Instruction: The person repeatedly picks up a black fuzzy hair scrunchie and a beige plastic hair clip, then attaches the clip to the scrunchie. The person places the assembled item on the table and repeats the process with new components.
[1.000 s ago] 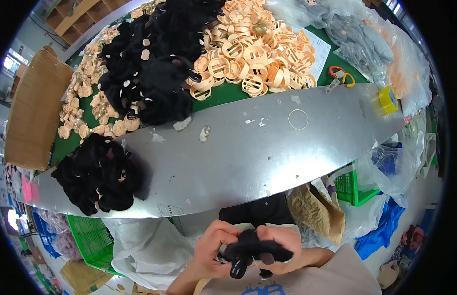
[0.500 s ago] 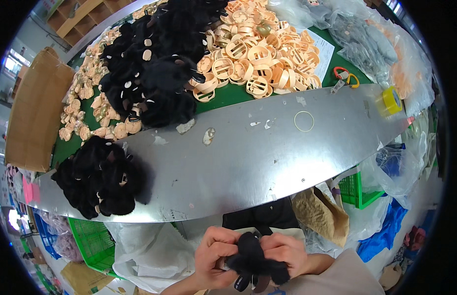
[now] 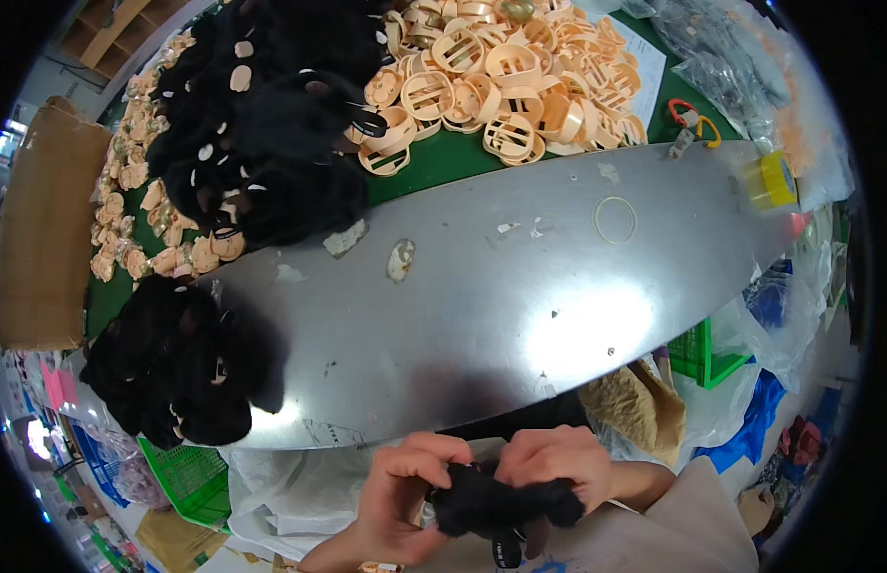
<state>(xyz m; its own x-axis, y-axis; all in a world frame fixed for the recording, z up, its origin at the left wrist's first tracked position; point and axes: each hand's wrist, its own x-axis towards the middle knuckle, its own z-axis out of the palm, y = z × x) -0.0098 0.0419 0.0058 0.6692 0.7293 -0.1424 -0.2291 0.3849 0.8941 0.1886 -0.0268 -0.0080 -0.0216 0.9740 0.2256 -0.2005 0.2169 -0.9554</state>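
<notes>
Close to my body, at the lower middle, a small black plush piece (image 3: 501,503) is held between my two hands. My left hand (image 3: 397,497) grips its left end, thumb and fingers closed on the fur. My right hand (image 3: 561,462) is closed on it from above and the right, knuckles up. A dark label loop hangs from its underside. What my fingertips press on inside the fur is hidden. More black plush pieces (image 3: 176,363) lie in a pile on the left of the metal work surface (image 3: 443,315).
A big black plush heap (image 3: 281,143) lies behind, beside peach plastic frames (image 3: 510,95) and smaller peach parts (image 3: 128,172). Orange-handled snips (image 3: 694,124), yellow tape (image 3: 773,180) and a thin ring (image 3: 615,221) lie at right. A cardboard box (image 3: 47,229) stands left; a green crate (image 3: 187,482) sits below.
Both hands have risen slightly toward the table edge, still holding the plush piece. The plush has turned to lie more sideways, and my right hand has shifted over its top. The view has shifted slightly.
</notes>
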